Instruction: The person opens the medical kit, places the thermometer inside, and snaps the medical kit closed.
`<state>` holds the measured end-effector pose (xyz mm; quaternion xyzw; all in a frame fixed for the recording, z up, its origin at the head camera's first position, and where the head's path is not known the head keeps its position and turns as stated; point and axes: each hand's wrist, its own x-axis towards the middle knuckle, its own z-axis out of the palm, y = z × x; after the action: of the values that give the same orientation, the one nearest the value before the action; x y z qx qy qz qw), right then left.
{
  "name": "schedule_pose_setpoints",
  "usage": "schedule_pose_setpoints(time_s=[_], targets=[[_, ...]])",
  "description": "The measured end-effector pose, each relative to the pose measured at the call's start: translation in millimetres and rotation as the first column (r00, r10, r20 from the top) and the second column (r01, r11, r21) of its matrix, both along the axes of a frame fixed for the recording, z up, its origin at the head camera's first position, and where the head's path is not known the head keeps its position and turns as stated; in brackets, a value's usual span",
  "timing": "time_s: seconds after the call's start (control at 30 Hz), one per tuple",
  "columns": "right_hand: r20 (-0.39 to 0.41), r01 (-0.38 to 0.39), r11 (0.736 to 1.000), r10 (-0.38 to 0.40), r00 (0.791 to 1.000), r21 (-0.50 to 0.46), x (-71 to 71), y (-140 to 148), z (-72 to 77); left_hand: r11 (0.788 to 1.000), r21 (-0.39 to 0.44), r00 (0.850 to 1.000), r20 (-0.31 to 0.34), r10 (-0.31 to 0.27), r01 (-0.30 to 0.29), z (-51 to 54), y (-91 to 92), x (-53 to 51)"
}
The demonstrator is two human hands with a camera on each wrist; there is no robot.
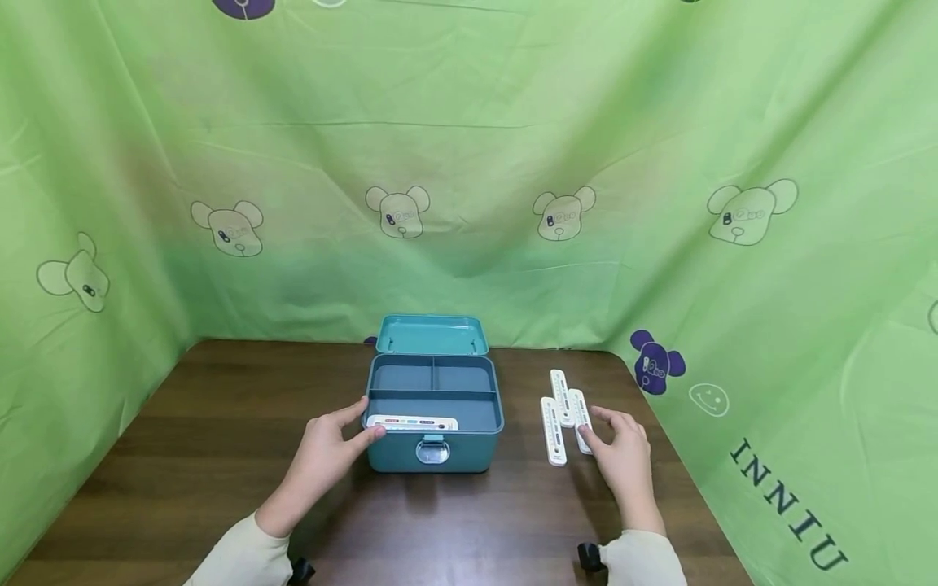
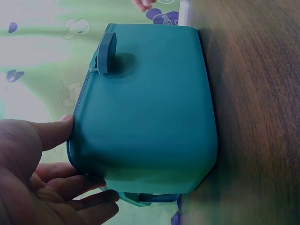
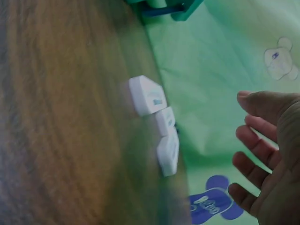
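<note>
The teal storage box (image 1: 466,452) stands with its lid (image 1: 432,334) raised at the back. My left hand (image 1: 330,443) holds its front left corner, thumb on the front rim and fingers along the left side. A white flat strip with printed coloured marks, like a strip thermometer (image 1: 413,422), lies inside along the front wall. To the right, three similar white strips lie on the table: a left one (image 1: 553,431), a far one (image 1: 561,397) and a right one (image 1: 580,419). Beside the right strip is my right hand (image 1: 623,452); in the right wrist view its relaxed fingers hold nothing.
Two small compartments (image 1: 399,374) fill the back of the box; a wider one is in front. A metal-look latch (image 1: 432,450) hangs on the front. A green patterned cloth (image 1: 469,163) hangs behind and beside the brown wooden table (image 1: 242,407).
</note>
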<state>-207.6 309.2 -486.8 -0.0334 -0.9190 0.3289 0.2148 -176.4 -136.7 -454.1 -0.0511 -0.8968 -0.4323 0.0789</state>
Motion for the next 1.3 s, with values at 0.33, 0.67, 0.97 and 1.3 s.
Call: schedule_pose_setpoints(time_s=[0.33, 0.67, 0.97, 1.3], targets=[[0.272, 0.122, 0.992, -0.126, 0.954, 0.032, -3.4, 9.8, -23.7, 1.0, -0.008, 1.0, 0.0, -0.006, 0.006, -0.5, 0.3, 1.0], [0.339, 0.131, 0.987, -0.155, 0.928, 0.092, -8.1, 10.9, -33.9, 1.0, -0.004, 1.0, -0.011, -0.009, 0.009, -0.4, -0.7, 0.2], [0.327, 0.195, 0.975, -0.22, 0.919, 0.108, -14.1, 8.6, -33.3, 1.0, -0.003, 1.0, -0.006, -0.009, 0.008, -2.5, -1.6, -2.1], [0.338, 0.198, 0.975, -0.222, 0.914, 0.104, -13.1, 16.4, -30.2, 1.0, 0.004, 1.0, 0.0, -0.004, 0.004, -5.1, -1.8, -2.7]])
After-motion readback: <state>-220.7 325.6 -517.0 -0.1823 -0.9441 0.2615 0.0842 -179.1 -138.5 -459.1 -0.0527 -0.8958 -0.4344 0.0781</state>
